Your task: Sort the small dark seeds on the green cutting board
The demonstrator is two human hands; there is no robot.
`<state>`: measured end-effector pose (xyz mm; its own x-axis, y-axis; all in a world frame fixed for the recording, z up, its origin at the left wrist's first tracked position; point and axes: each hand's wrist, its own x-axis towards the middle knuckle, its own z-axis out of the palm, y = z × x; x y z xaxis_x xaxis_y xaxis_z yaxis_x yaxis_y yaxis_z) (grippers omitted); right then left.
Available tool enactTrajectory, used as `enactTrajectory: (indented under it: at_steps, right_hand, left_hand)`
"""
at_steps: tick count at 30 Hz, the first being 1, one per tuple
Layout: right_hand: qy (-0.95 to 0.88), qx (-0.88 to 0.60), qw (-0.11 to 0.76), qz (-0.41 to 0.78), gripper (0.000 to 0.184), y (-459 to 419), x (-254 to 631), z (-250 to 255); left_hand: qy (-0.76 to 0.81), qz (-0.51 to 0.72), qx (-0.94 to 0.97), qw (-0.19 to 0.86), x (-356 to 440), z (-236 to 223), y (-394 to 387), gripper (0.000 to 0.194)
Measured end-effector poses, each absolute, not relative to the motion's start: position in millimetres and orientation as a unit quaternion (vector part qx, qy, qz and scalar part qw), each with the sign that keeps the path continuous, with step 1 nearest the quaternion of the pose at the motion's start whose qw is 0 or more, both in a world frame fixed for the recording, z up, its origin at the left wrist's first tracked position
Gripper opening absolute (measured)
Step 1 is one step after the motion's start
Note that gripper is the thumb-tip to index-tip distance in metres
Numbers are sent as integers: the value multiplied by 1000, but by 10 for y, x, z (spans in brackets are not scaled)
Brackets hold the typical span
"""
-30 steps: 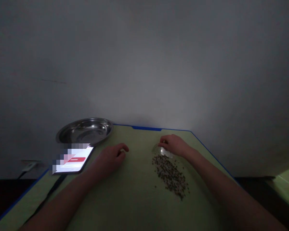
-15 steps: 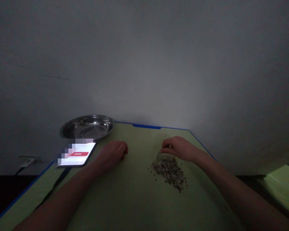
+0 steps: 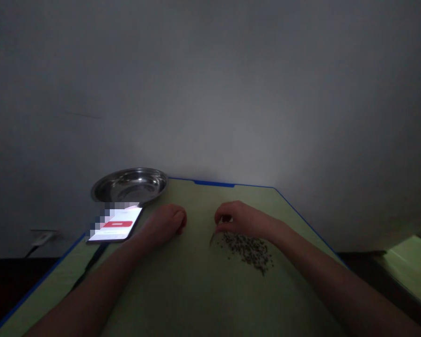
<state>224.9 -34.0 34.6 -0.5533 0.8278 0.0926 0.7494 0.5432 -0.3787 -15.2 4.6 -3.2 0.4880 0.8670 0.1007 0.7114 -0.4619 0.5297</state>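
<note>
- Both forearms run in from the bottom, left [image 3: 105, 281] and right [image 3: 321, 276], their lower parts lost in shadow and cut off by the frame; the near edge of the green tabletop [image 3: 196, 285] is out of view.
- A dark cord [image 3: 87, 267] disappears behind the left forearm.
- The heap of small dark and pale grains [image 3: 250, 252] lies on the tabletop, right of centre; the right hand covers its far part, and single grains are too blurred to identify.
- The right hand [image 3: 242, 220], palm down, bends over the heap, thumb and fingers pinching a thin translucent piece [image 3: 212, 238]; only its edge shows.
- The left hand [image 3: 166, 220] is loosely curled, with nothing visible in it; a stretch of tabletop separates it from the right hand.
- The lit touchscreen device [image 3: 117, 229] sits just left of the left hand, one corner pixelated.
- Beyond it, the shallow steel basin [image 3: 131, 182] has its near rim partly hidden.
- Blue edging [image 3: 214, 184] bounds the tabletop against the grey wall [image 3: 210, 93].
</note>
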Motion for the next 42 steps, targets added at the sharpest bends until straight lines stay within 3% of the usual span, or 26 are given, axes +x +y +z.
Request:
enactTrajectory:
  at_steps: [9,15,22,29,42]
  right_hand:
    - [-827,-495,155,217,15,-563,2800,360]
    - [-796,-534,209,193,23,-278,2990,408]
    - [-799,-522,237,184,20,79,2835,225]
    - [-797,-529,223,188,14,19,3061,77]
    - [-768,-606,179,102,22,-703,3536,109]
  left_hand:
    - [487,182,830,205,-105,-16,15,27]
    - [481,186,833,200,-101,-18,27,26]
    - [477,191,837,189,-130,-45,60,28]
    - [501,167,829,184,-112,-32,73,30]
    - [501,169,831,174,-95,-11,64,31]
